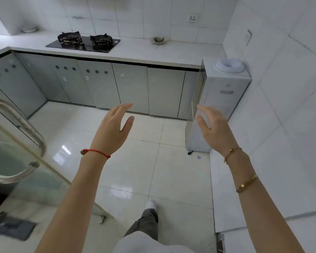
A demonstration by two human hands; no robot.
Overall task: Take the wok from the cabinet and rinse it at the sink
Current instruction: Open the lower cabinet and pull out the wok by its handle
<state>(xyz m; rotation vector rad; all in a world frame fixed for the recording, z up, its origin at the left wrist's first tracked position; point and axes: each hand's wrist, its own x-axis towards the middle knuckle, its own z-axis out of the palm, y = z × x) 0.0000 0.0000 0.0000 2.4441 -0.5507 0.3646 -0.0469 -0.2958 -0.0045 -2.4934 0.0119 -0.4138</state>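
My left hand and my right hand are both held out in front of me over the tiled floor, fingers straight and relaxed, holding nothing. Ahead runs a row of grey cabinet doors under a white counter, all closed. No wok and no sink are in view. The hands are well short of the cabinets.
A two-burner gas stove sits on the counter, with stacked plates at the far left. A white water dispenser stands against the right wall. A glass door with a metal handle is at my left.
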